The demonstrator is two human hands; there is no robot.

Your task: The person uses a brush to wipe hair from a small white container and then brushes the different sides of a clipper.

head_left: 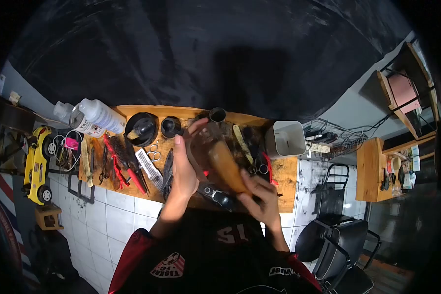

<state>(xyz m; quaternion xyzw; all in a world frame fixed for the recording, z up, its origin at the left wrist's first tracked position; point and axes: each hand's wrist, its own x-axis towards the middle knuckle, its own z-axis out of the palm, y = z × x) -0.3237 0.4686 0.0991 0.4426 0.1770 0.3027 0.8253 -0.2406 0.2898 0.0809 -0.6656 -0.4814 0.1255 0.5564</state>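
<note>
My left hand [183, 169] is wrapped round a see-through, brownish container [201, 147], its thumb up on the near side and fingertips at the top. My right hand [262, 198] grips a long tan brush-like piece [226, 166], blurred, which overlaps the container; I cannot tell its exact kind. Below them on the wooden table [289, 196] lies a dark hair clipper [219, 197]. Left of my left hand are a white comb [148, 166] and scissors [155, 153]. Another pair of scissors [263, 169] lies close to my right hand.
Along the back stand a black bowl [141, 138], dark cups [217, 115] and a pale square bin [285, 139]. White bottles [103, 116] crowd the left corner, near red-handled brushes [134, 179]. Black chairs [345, 240] and a wooden shelf [370, 169] are at right.
</note>
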